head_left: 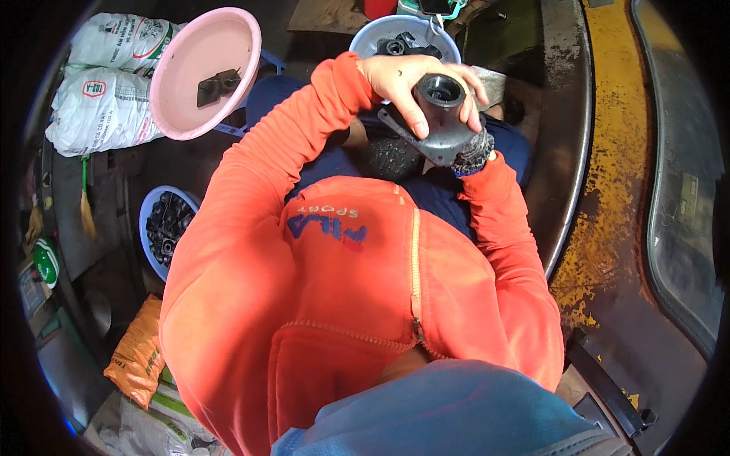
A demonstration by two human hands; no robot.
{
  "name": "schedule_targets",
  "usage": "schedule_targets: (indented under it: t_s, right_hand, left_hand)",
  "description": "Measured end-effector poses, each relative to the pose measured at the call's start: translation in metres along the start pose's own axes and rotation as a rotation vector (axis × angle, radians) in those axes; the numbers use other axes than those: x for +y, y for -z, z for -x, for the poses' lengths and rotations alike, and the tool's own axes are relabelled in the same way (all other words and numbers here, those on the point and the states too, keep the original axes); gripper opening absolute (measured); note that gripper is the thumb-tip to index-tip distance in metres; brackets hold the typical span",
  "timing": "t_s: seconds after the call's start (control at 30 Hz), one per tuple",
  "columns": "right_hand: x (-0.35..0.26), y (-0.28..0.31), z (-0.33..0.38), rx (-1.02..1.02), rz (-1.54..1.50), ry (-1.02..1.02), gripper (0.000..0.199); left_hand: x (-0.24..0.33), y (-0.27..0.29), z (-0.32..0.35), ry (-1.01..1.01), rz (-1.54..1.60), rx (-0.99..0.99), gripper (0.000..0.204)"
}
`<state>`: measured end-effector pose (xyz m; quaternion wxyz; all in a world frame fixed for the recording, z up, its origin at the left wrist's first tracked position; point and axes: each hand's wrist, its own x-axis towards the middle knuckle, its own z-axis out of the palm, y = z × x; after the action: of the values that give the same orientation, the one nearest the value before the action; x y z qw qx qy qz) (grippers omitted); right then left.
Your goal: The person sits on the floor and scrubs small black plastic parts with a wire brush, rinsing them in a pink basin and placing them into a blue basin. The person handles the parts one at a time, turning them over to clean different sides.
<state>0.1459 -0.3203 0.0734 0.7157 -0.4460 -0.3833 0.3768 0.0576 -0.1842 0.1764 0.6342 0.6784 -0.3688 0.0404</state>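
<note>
Where the orange jacket [342, 258] fills the middle of the view, a worn yellow-and-brown metal panel [608, 144] flanks the seated person on the right. Two printed white sacks [103, 121] lie stacked at the upper left, beside a round pink basin [173, 80] that contains dark moulded pieces [219, 89]. Of the smaller vessels, a pale blue basin [369, 36] stands beyond the hands and a blue-rimmed basin [144, 229] beside the jacket's left sleeve; both hold black parts. Next in size is a black flanged housing [439, 128], held above the lap, its open round socket tipped up toward the viewer and its flat, holed flange below. The left hand [401, 74] spans the cylindrical collar from above, partly curled, thumb on the near side and fingers over the far side, with firm hold of it. The right hand [474, 150], in a dark knitted glove, lies against the lower right of the housing; mostly hidden, its degree of closure cannot be told. Judged by its slight sheen, the housing is probably stiff moulded plastic, fairly light and somewhat slick; the collar offers the surest grip, while the thin flange suits steadying.
</note>
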Motion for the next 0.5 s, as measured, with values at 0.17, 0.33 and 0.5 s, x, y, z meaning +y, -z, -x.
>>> schedule_targets:
  t_s: [0.17,0.33,0.5]
  right_hand:
    - [-0.063,0.003,-0.017,-0.214,0.905,0.274,0.053]
    - [-0.060,-0.023,-0.013,-0.039,0.637,0.281,0.037]
    - [-0.047,-0.018,-0.004,-0.020,0.768,0.267,0.025]
  left_hand:
    - [0.029,0.019,0.010,0.225,-0.576,0.369,0.079]
    - [0.015,-0.038,0.004,0.153,-0.626,0.802,0.047]
    - [-0.003,-0.058,-0.001,0.059,-0.512,1.020,0.039]
